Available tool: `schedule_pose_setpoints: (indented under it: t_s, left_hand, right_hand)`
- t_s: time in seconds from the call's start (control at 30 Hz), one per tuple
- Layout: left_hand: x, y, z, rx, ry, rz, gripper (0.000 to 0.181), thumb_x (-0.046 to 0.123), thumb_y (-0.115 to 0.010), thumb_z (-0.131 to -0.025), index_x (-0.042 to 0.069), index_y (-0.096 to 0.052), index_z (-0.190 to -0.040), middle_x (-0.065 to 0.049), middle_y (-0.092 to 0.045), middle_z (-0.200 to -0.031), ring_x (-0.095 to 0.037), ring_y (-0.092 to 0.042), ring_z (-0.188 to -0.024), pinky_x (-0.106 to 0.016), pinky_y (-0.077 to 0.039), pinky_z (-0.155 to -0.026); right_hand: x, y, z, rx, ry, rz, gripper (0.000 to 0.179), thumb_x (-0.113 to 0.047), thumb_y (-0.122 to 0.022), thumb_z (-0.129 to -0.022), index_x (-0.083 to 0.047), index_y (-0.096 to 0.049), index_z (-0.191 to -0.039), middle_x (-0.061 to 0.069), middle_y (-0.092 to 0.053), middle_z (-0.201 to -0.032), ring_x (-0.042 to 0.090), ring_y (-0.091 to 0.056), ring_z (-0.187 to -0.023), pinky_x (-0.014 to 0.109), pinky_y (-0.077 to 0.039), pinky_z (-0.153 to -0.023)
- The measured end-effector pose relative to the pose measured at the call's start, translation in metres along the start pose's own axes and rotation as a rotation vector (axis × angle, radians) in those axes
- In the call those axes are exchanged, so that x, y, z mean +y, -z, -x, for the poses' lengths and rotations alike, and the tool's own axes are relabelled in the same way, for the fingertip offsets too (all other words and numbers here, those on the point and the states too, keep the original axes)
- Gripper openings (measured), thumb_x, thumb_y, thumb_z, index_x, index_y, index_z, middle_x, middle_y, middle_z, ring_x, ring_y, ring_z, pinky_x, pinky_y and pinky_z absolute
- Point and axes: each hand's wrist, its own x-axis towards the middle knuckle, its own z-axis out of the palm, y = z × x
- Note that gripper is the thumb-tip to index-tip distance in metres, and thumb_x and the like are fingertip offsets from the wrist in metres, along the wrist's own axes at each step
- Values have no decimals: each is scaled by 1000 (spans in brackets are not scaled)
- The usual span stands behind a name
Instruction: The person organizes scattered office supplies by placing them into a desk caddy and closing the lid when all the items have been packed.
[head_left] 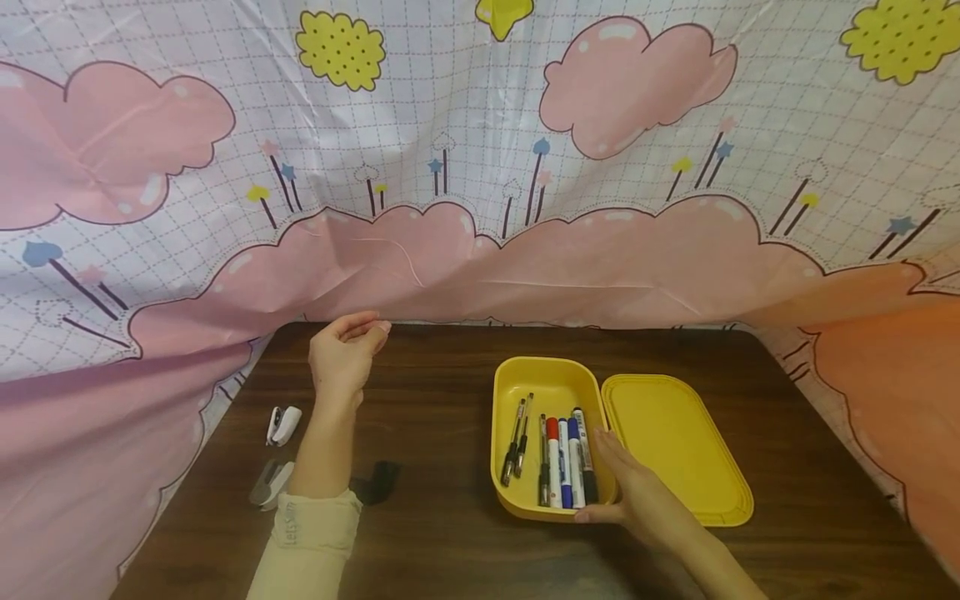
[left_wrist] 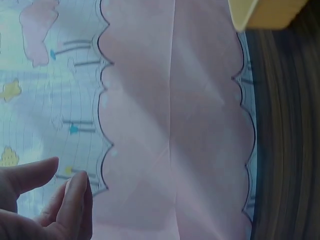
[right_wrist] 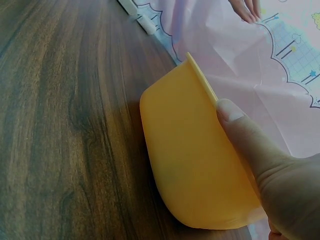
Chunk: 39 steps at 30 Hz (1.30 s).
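Note:
My right hand [head_left: 637, 496] holds the near right corner of a yellow plastic box [head_left: 555, 367], its thumb on the front wall and its fingers along the right side. In the right wrist view, the thumb [right_wrist: 250, 132] lies at the rim. Inside the box are several markers [head_left: 564, 462] with red, blue and black caps, and slim black pens [head_left: 517, 442] to their left. My left hand [head_left: 345, 354] is raised near the table's far left part. Its thumb and loosely bent fingers [left_wrist: 72, 205] stand apart in the left wrist view, with nothing between them.
A yellow lid [head_left: 675, 450] lies flat right of the box. At the left are a small white stapler [head_left: 285, 427], a second grey-and-white one [head_left: 272, 485] by the left forearm, and a small dark object [head_left: 384, 479]. A patterned curtain [head_left: 480, 283] hangs behind the table.

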Motion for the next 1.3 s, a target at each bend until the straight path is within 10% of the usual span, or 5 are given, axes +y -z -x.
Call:
schedule_pose_setpoints:
  t_s: [0.8, 1.3]
  left_hand:
    - [-17, 106, -22, 260, 178, 181, 16, 3, -77, -78, 16, -68, -78, 10, -67, -64, -1, -67, -58, -13, -55, -64]
    - [-83, 147, -34, 320, 327, -130, 30, 28, -80, -78, 14, -61, -97, 18, -60, -51, 7, -60, -55, -13, -47, -53]
  right_hand:
    - [1, 2, 0, -18, -14, -10, 114, -63, -75, -64, -4, -30, -151, 24, -27, -156, 42, -30, -142, 54, -33, -109]
    - [0, 2, -1, -25, -23, -24, 113, -61, -76, -64, -1, -32, -149, 24, -27, -156, 41, -29, -143, 52, -30, -111]
